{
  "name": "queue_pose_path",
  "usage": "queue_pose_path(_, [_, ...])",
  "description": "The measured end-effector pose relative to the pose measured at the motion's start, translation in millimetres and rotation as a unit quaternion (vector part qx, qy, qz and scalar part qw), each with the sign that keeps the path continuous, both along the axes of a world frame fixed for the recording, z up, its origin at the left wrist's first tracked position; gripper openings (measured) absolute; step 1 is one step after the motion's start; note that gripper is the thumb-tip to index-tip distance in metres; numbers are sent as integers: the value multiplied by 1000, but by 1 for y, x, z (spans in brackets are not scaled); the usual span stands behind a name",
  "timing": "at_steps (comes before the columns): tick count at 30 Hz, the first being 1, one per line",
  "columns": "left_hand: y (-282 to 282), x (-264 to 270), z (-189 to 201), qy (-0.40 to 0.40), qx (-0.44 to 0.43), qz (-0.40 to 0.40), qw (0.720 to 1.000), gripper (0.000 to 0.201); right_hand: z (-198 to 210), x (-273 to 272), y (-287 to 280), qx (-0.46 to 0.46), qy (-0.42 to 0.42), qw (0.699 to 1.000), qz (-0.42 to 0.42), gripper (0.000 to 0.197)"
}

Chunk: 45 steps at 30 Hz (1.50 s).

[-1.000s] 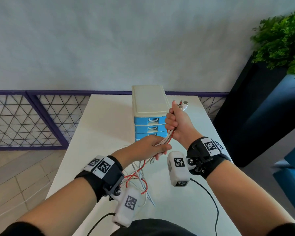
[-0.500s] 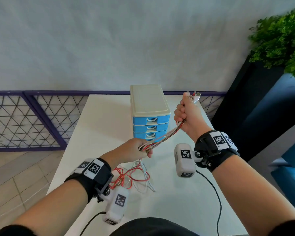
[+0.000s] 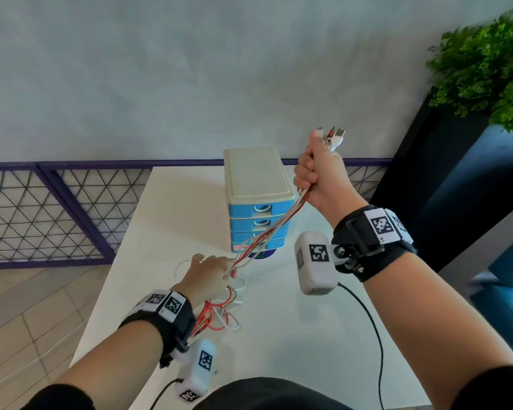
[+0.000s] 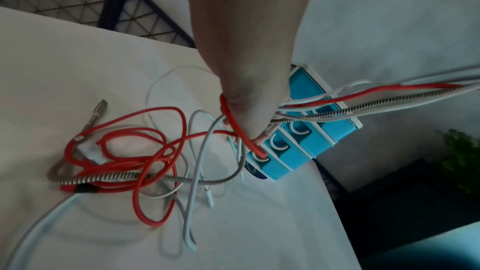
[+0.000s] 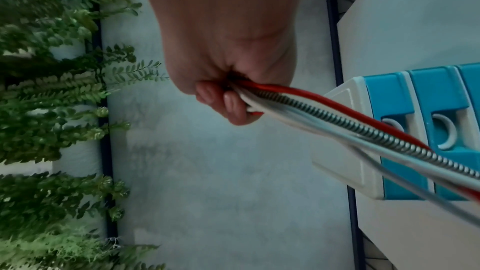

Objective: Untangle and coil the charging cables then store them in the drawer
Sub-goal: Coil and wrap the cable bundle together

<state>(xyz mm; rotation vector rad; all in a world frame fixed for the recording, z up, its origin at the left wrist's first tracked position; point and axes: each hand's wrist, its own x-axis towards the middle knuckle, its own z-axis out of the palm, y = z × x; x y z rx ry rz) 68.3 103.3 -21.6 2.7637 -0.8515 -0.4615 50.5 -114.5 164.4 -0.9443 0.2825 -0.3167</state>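
A bundle of charging cables (image 3: 267,232) in red, white and metal-spring wrap stretches taut between my two hands. My right hand (image 3: 317,176) is raised high at the right of the drawer unit and grips the bundle (image 5: 311,108) in a fist, with the plugs (image 3: 333,137) sticking out above it. My left hand (image 3: 211,273) is low over the table and holds the cables (image 4: 259,110) running through its curled fingers. The rest of the cables lie in a tangled heap (image 4: 124,161) on the white table (image 3: 293,335). The blue drawer unit (image 3: 258,208) with a cream top stands shut behind the bundle.
A purple-framed lattice fence (image 3: 48,214) runs along the table's far and left side. A dark planter with green foliage (image 3: 486,63) stands to the right. Black sensor leads (image 3: 373,335) trail over the table's near right part.
My right hand has risen up and to the right, drawing the bundle out longer. My left hand has slid down the cables toward the table and left, and the heap has shrunk.
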Motion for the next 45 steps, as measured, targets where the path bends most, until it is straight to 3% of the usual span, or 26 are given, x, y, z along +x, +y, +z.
queue_pose_path(2, [-2,1,0,-30,-2,10,999,17,0,-1,3,3,1,1000,15,40])
queue_pose_path(6, [-7,8,16,21,8,35,999,37,0,-2,6,-43,14,999,26,41])
queue_pose_path(7, [-8,11,22,58,-3,25,998,47,-1,-3,5,-60,19,998,27,41])
queue_pose_path(10, [-10,15,53,236,-72,-60,967,108,-7,-5,5,-81,31,996,36,42])
queue_pose_path(12, [-14,15,77,292,-82,-101,947,127,-13,-5,6,-78,38,995,45,42])
queue_pose_path(13, [-18,13,90,283,-92,-109,948,122,-16,-5,8,-74,40,995,53,42])
queue_pose_path(15, [-31,6,110,257,-166,-128,944,88,-21,-5,15,-62,41,995,68,42])
queue_pose_path(18, [-50,-8,116,309,-268,-141,902,34,-23,-4,21,-28,31,995,91,41])
queue_pose_path(20, [-53,-13,109,352,-295,-138,878,16,-23,-4,16,16,25,994,102,40])
queue_pose_path(24, [-48,-11,102,476,-338,-79,808,21,-29,-7,-3,99,15,989,108,40])
queue_pose_path(28, [-46,-12,102,516,-296,-76,800,34,-32,-10,-12,113,11,989,96,40])
queue_pose_path(31, [-37,-10,96,539,-303,-25,786,42,-30,-12,-23,115,9,990,80,41])
queue_pose_path(33, [-34,-7,94,518,-315,2,796,42,-32,-13,-27,90,21,993,69,40])
queue_pose_path(37, [-43,-2,98,268,-279,2,922,33,-37,-13,-20,-75,86,992,44,38])
queue_pose_path(39, [-45,5,99,137,-265,4,954,32,-41,-12,-17,-154,116,980,58,35])
queue_pose_path(42, [-44,9,104,-5,-235,-26,972,32,-47,-15,-11,-229,141,953,137,30])
queue_pose_path(45, [-45,4,110,-91,-250,-61,962,18,-50,-23,-4,-208,176,924,269,35])
